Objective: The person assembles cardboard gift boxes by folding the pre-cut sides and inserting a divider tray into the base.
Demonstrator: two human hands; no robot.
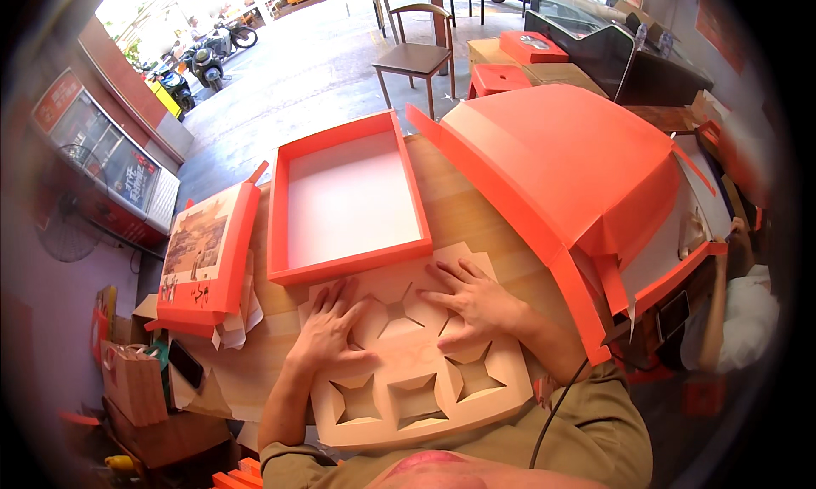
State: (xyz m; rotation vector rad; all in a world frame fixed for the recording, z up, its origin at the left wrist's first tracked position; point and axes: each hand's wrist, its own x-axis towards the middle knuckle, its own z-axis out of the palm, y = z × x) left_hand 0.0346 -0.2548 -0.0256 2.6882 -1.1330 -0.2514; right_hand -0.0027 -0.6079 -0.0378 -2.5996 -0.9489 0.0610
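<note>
Tan insert (401, 353), likely cardboard, hands (328, 334) spread atop

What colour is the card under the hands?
The card is light tan, best seen in the head view.

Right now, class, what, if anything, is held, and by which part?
Nothing is gripped: the left hand and right hand lie spread, palms down, on the far part of the tan, holed cardboard insert.

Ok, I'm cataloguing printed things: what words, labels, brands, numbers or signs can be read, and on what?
I won't copy wording, only place it.
Glass-fronted cooler: pale characters low down; header too blurred.
Picture-topped red box: dark characters near its lower edge.
Cardboard insert: none visible.
</note>
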